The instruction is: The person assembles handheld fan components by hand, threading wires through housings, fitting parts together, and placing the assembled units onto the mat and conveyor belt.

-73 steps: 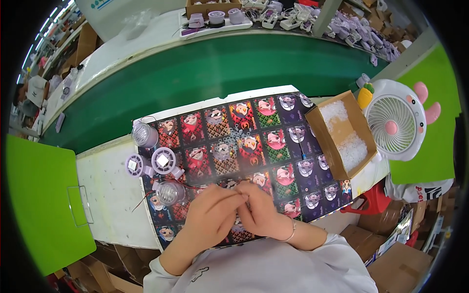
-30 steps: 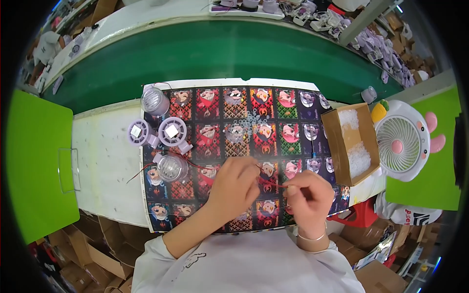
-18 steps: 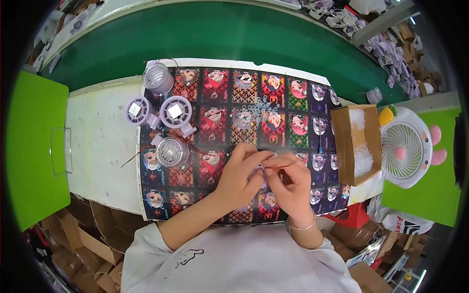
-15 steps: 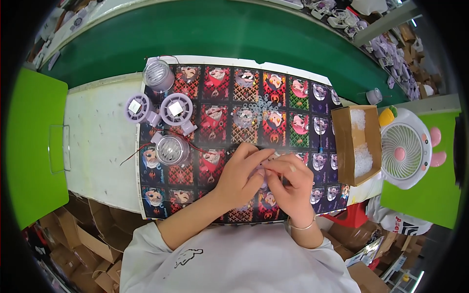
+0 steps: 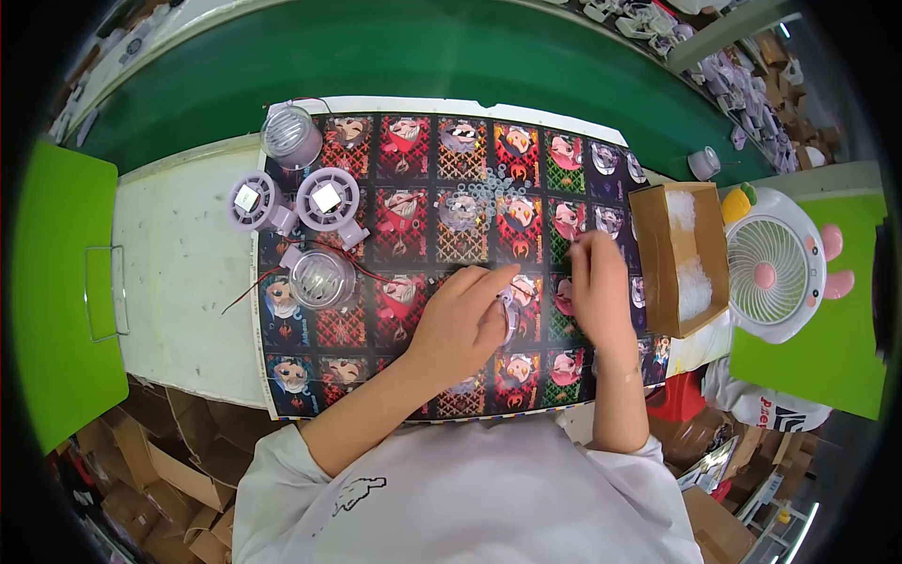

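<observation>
My left hand (image 5: pixel 462 315) is closed around a small light-purple fan part (image 5: pixel 510 315), low over the middle of the patterned sheet. Only the part's right edge shows past my fingers. My right hand (image 5: pixel 601 282) is apart from it, over the sheet's right side, with fingers curled together. Whatever it grips, if anything, is hidden. Beyond my left hand lies a loose pile of small pale rings (image 5: pixel 493 191). To the left are two purple round fan housings (image 5: pixel 327 197) (image 5: pixel 252 200) with white squares on them. Two clear-topped round fan units (image 5: pixel 322 278) (image 5: pixel 291 137) with wires stand beside these.
A cardboard box (image 5: pixel 658 263) with clear plastic bits stands at the right. Next to it lies a white fan (image 5: pixel 775 263) with pink ears. A green belt (image 5: pixel 395 56) runs along the back, with another round unit (image 5: pixel 703 164) at its near right. Cartons (image 5: pixel 178 451) sit below left.
My right hand has left the part and moved right and away from me, over where a thin blue-ended tool lay. My left hand keeps hold of the part.
</observation>
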Tool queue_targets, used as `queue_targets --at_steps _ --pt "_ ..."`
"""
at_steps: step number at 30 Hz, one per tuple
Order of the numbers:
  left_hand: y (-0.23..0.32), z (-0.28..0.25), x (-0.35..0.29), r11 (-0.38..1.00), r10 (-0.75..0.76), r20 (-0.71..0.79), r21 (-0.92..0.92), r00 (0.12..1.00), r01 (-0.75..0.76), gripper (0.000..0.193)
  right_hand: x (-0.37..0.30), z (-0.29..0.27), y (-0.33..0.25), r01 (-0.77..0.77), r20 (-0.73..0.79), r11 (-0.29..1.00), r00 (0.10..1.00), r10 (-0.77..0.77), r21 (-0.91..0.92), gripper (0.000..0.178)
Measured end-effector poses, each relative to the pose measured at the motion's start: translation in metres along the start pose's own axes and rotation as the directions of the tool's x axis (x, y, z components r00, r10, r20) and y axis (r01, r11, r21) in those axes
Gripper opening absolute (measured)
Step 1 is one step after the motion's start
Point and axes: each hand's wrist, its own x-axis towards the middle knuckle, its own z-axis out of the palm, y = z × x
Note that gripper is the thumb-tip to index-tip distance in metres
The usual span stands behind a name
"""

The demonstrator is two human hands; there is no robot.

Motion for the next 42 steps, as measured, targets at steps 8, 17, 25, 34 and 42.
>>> queue_targets --at_steps 8,17,25,34,42 --pt "0.003 -0.002 0.0 0.998 -0.038 0.024 -0.042 0.999 0.039 0.045 -0.059 -0.005 -0.073 0.041 0.123 0.961 0.989 -0.077 0.272 0.013" --pt "0.0 0.003 0.001 0.999 -0.006 -0.027 -0.046 1.0 0.005 0.038 -0.064 0.01 -0.095 -0.02 -0.035 0.996 0.999 0.023 0.09 0.024" --pt "0.003 0.005 0.003 0.997 -0.064 -0.048 -0.035 0.997 0.062 0.035 -0.065 0.026 -0.088 -0.024 -0.188 0.99 0.981 0.05 0.137 0.018" --pt "-0.001 0.006 0.002 1.0 -0.001 -0.081 -0.018 0.997 -0.001 0.035 -0.039 0.001 -0.067 0.154 0.001 0.97 0.988 -0.157 0.188 0.026" --pt "0.002 0.003 0.002 1.0 0.004 -0.069 -0.022 0.998 -0.006 0.032 0.017 -0.044 -0.056 0.247 0.425 0.943 0.846 -0.322 0.222 0.02"
